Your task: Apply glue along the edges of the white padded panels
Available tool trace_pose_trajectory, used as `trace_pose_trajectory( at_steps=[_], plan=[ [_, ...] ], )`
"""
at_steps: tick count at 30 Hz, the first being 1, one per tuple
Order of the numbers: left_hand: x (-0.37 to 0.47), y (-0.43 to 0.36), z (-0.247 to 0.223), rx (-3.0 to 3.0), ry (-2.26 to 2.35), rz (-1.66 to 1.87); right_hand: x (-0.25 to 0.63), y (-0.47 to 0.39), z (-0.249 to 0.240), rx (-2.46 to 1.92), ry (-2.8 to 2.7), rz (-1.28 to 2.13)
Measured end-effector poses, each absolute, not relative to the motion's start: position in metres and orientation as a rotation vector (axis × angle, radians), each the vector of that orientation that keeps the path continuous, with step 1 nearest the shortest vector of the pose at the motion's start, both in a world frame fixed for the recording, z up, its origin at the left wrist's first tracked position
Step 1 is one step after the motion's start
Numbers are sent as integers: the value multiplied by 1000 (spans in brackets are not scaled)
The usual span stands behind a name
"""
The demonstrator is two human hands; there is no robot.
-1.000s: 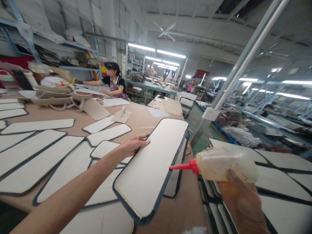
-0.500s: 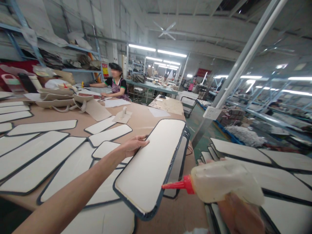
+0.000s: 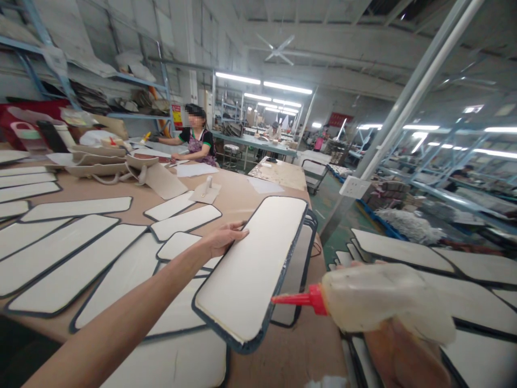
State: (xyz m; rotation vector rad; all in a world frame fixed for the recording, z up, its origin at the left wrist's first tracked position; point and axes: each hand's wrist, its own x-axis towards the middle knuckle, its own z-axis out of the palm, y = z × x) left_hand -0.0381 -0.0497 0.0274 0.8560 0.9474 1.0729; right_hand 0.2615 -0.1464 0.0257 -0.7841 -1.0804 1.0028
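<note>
No text, label, brand or number can be read. Red-and-yellow sign [image 3: 176, 116], left background: marks too small to be deciphered. Red banner [image 3: 340, 119], far background: lettering likewise too small to be read.

a hand could pass over the brown tabletop [image 3: 283, 355] below the red nozzle [image 3: 299, 299]. higher, nozzle and tilted panel [image 3: 254, 269] bar the way — a post [image 3: 336, 215] beyond.

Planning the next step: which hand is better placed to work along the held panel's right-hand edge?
Probably the right hand: it holds the squeeze bottle, whose red nozzle points at that side of the white panel. The left hand grips the opposite side.
</note>
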Motion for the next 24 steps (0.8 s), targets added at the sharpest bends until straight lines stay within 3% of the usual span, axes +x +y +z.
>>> trace_pose_trajectory(
  at_steps=[5, 13, 20, 24],
  plan=[
    [-39, -50, 29, 877, 915, 1059, 250, -142, 37, -655, -976, 1051],
    [-47, -47, 22, 868, 939, 1089, 262, -161, -4, -766, -1043, 1292],
    [-45, -46, 23, 871, 926, 1085, 254, -145, 24, -663, -948, 1066],
    [-47, -44, 22, 856, 937, 1087, 255, -147, 13, -722, -980, 1120]
  ],
)
